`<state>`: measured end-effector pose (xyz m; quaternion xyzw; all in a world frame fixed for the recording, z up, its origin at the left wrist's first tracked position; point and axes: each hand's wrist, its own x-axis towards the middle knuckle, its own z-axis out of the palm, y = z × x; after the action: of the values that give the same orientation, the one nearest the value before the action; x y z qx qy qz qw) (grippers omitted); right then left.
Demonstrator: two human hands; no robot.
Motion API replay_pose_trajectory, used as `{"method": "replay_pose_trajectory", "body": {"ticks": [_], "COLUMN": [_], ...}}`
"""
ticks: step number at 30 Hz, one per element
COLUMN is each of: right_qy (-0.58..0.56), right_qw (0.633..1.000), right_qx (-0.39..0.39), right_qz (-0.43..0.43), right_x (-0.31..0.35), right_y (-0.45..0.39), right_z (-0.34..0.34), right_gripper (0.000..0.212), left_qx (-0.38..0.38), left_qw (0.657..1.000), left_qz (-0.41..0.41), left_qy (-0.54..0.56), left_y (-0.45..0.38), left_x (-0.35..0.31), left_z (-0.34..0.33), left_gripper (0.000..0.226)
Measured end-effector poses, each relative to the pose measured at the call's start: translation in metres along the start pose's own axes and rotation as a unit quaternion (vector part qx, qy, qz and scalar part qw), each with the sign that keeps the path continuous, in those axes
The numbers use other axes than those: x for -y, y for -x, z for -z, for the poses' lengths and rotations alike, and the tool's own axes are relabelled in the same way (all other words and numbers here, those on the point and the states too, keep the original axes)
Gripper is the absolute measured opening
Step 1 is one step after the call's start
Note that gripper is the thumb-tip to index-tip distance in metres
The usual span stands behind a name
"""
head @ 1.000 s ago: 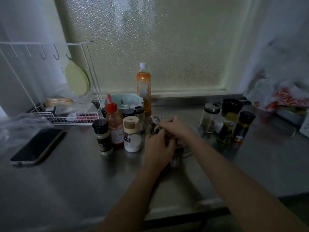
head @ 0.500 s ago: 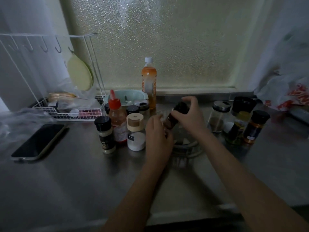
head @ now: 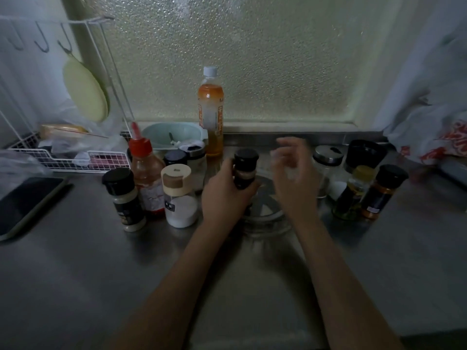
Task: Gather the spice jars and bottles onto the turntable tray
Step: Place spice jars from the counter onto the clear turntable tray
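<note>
Left hand (head: 223, 195) grips the black-capped spice jar (head: 244, 170) upright over the clear turntable tray (head: 267, 210). Right hand (head: 294, 178) – blurred, fingers loosely spread, holding nothing – hovers just right of the jar, above the tray.

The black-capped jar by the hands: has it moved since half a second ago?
Yes. The black-capped jar, then tilted in the right hand, now stands upright in the left hand, nearer the white-capped jar.
</note>
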<state>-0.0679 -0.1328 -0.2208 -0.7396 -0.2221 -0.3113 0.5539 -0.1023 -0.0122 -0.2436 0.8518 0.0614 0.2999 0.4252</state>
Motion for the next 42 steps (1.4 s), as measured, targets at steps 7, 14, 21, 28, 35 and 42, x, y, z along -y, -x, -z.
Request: {"method": "replay_pose_trajectory", "body": {"ticks": [7, 14, 21, 28, 35, 42], "right_qy": [0.284, 0.308, 0.247, 0.136, 0.025, -0.006], "right_qw": [0.953, 0.948, 0.960, 0.972, 0.991, 0.990], "right_qx": [-0.110, -0.057, -0.117, -0.133, -0.128, 0.119], "right_qz": [-0.005, -0.054, -0.065, -0.136, 0.006, -0.080], "right_x": [-0.043, -0.064, -0.059, -0.053, -0.024, -0.018], "right_y": [-0.019, -0.013, -0.016, -0.017, -0.010, -0.004], "right_z": [0.030, 0.025, 0.022, 0.023, 0.014, 0.000], "right_gripper": [0.032, 0.030, 0.034, 0.061, 0.067, 0.086], "left_qx": [0.006, -0.007, -0.002, -0.012, -0.040, -0.051], "left_qw": [1.000, 0.998, 0.999, 0.999, 0.997, 0.998], "left_qz": [0.000, 0.005, 0.009, 0.019, -0.031, -0.022], "left_qy": [-0.016, -0.058, -0.039, -0.040, -0.060, 0.006], "left_y": [0.002, 0.001, 0.001, 0.003, 0.002, 0.004], "left_x": [0.001, 0.002, -0.001, -0.002, 0.002, -0.002], "left_z": [-0.003, -0.004, 0.000, -0.001, -0.001, 0.003], "left_gripper": [0.043, 0.044, 0.048, 0.035, 0.032, 0.034]}}
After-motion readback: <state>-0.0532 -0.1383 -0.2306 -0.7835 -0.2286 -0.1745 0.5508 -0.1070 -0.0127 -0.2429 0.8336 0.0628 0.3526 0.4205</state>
